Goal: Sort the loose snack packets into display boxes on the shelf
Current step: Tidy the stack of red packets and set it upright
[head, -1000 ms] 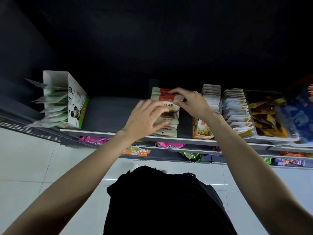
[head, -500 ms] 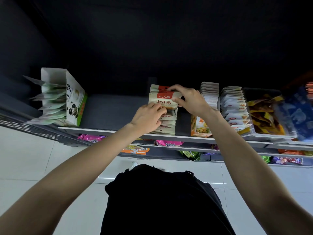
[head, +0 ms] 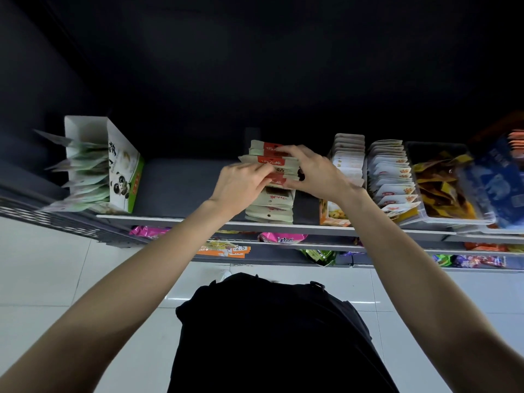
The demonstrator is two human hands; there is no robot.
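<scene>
My left hand (head: 241,184) pinches left edge of packet stack (head: 270,177); my right hand (head: 313,173) curls over right edge, fingertips (head: 283,151) on top packet. Stack sits on shelf (head: 184,219), no box walls visible around it.
Risk: rear packets fan out beyond fingertips, topple backward if squeeze uneven.
Risk: front packets below my palms unsupported, likely slide off shelf lip.
Risk: right knuckles touch white packet row (head: 348,160); sideways push could knock it.
</scene>
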